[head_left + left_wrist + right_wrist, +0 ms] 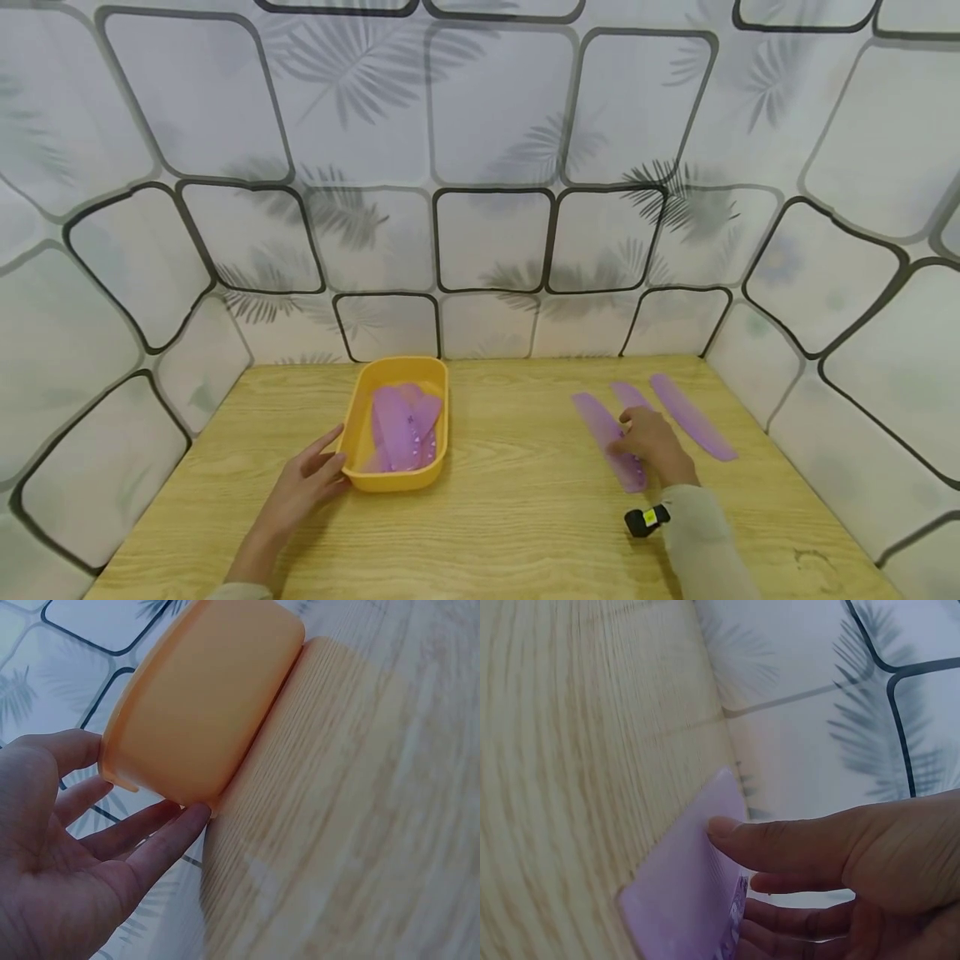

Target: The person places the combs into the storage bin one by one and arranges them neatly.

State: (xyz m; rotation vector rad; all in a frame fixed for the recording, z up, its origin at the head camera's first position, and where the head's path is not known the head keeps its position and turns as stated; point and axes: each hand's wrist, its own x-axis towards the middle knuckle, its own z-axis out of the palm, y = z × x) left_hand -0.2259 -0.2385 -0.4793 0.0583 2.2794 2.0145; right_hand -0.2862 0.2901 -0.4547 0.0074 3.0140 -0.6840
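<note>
My left hand [303, 483] is beside a yellow plastic tub [393, 482], its fingertips touching the near left corner and rim. In the left wrist view, loosely extended fingers [161, 851] meet the outer wall of the tub. Several translucent purple combs [393, 425] lie piled inside it. On the right, my right hand [652, 442] pinches a purple comb [600, 425] by its patterned edge. The right wrist view shows the thumb [739, 838] on that comb's face, with the other fingers behind the edge.
Two more purple combs lie farther right, one comb [690, 417] in full view and another comb [630, 394] partly behind the right hand. All stand on a wood-grain table [510, 517]. A patterned cloth wall [487, 242] encloses the back and both sides.
</note>
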